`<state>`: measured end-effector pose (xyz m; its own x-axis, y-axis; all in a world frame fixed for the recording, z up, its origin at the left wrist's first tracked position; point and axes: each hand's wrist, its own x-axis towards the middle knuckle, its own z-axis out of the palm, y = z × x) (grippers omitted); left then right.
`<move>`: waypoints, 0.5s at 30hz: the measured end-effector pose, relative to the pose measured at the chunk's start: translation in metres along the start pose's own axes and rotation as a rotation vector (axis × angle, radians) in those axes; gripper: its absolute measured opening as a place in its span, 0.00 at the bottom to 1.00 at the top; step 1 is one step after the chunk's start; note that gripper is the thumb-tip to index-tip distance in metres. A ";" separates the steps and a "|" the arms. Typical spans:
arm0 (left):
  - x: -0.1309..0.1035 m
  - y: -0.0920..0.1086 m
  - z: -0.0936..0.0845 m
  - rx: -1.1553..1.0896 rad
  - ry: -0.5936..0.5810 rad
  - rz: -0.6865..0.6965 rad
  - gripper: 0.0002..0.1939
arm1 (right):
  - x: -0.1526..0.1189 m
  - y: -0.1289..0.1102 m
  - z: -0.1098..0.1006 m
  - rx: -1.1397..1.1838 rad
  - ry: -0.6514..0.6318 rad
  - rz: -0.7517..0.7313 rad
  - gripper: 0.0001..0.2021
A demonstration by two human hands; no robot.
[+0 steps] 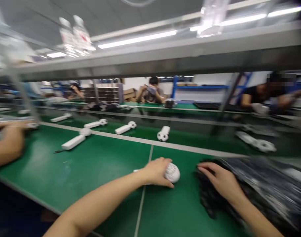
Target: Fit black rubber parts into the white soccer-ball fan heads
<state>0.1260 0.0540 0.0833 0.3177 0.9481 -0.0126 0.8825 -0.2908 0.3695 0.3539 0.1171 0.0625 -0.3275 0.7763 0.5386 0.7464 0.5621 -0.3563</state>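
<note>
My left hand (158,171) is closed around a white handheld device (172,172) on the green work surface. The device's round, patterned head shows past my fingertips, and part of its handle sticks out behind my wrist. To the right, my right hand (221,180) reaches over a heap of dark, soft-looking pieces (206,194), its thumb and fingers pinched together at the heap's upper left edge. What the pinch holds is blurred. Clear plastic bagging (261,181) lies beside the heap.
More white devices (125,127) with round heads lie along the dark green strip beyond a pale line, one (73,142) nearer at left. A co-worker's arm (9,141) rests at far left. A grey overhead shelf (150,62) carries bottles (81,34). Other people sit across.
</note>
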 end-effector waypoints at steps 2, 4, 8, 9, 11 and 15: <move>0.011 0.002 0.006 -0.044 0.001 -0.002 0.45 | -0.011 0.011 -0.011 0.145 -0.036 0.009 0.06; 0.018 0.006 0.010 -0.065 -0.019 0.047 0.43 | -0.013 0.007 -0.015 0.246 -0.033 -0.053 0.06; 0.022 0.010 0.014 -0.034 0.000 0.106 0.40 | -0.010 -0.016 -0.012 0.389 -0.068 -0.212 0.07; 0.022 0.010 0.014 -0.033 0.002 0.105 0.39 | -0.012 -0.022 -0.011 0.412 -0.102 -0.249 0.06; 0.023 0.008 0.014 -0.054 -0.011 0.101 0.40 | -0.016 -0.030 -0.010 0.423 -0.177 -0.304 0.05; 0.026 0.005 0.014 -0.091 -0.025 0.103 0.43 | -0.022 -0.037 -0.003 0.318 -0.256 -0.346 0.03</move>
<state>0.1437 0.0757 0.0717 0.4143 0.9101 0.0070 0.8101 -0.3723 0.4530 0.3355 0.0782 0.0662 -0.6838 0.5524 0.4768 0.3699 0.8256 -0.4260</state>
